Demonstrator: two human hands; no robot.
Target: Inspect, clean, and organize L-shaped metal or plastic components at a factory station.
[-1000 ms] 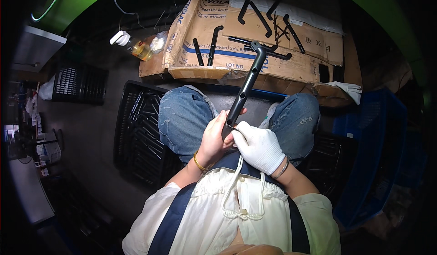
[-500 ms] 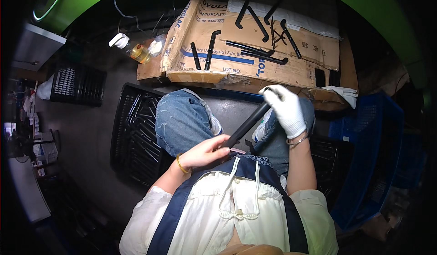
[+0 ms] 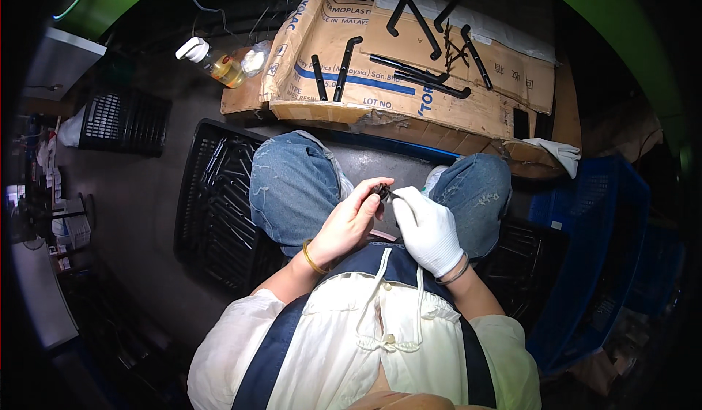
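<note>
Close together above my lap, both my hands meet at a black tube-like part (image 3: 381, 189). Only its dark end shows; the rest is hidden by my fingers or seen end-on. Bare, with a yellow bangle at the wrist, my left hand (image 3: 346, 226) is closed round the part from the left. From the right, my right hand (image 3: 428, 233), in a white knit glove, has its thumb and fingers pinched at the part's end. Beyond my knees, several black bent-end handles (image 3: 344, 70) lie on a flattened cardboard box (image 3: 307, 111).
By my left knee a black crate (image 3: 189, 216) holds many black bars. Dark parts lie in another black crate (image 3: 523, 260) at the right, beside blue crates (image 3: 585, 220). A bottle with a white top (image 3: 223, 66) stands left of the cardboard. A white cloth (image 3: 559, 154) hangs at its right corner.
My right hand has come down and toward me, close to my left. The black tube, formerly slanting lengthwise between both hands, now shows only its end. My left hand has risen slightly.
</note>
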